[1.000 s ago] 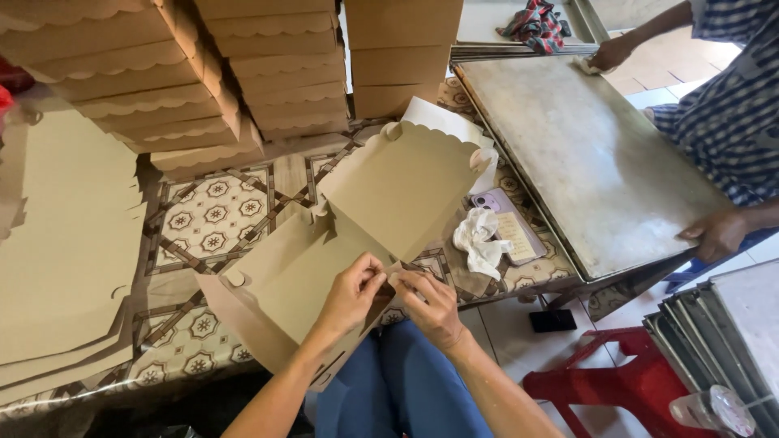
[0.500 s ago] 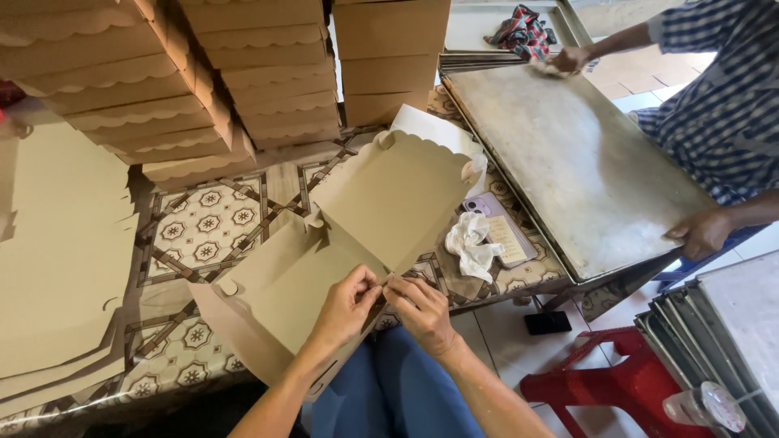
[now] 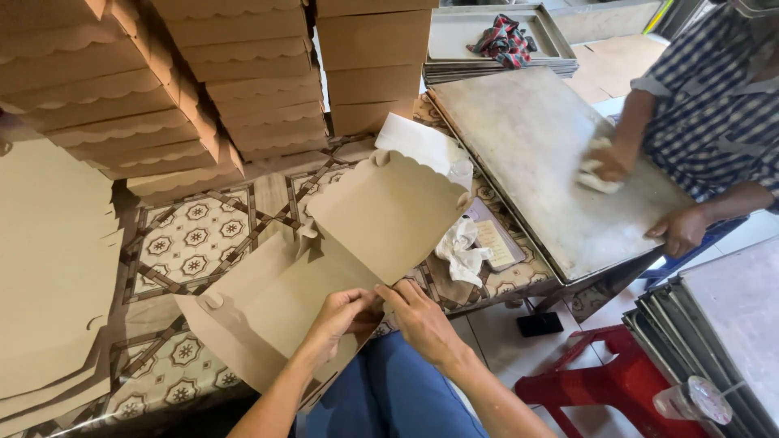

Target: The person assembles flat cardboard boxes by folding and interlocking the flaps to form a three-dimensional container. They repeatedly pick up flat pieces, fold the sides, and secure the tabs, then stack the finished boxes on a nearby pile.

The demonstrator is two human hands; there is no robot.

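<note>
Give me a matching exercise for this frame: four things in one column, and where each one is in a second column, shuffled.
Things:
1. box blank
2. plaid cloth
3. red stool
4. white rag

Places:
A. on the floor at lower right
B. on the stacked trays at the top
C. held at its near edge by the left hand and right hand
D. on the patterned table, beside the big metal tray

Pairs: 1-C, 2-B, 3-A, 4-D
</note>
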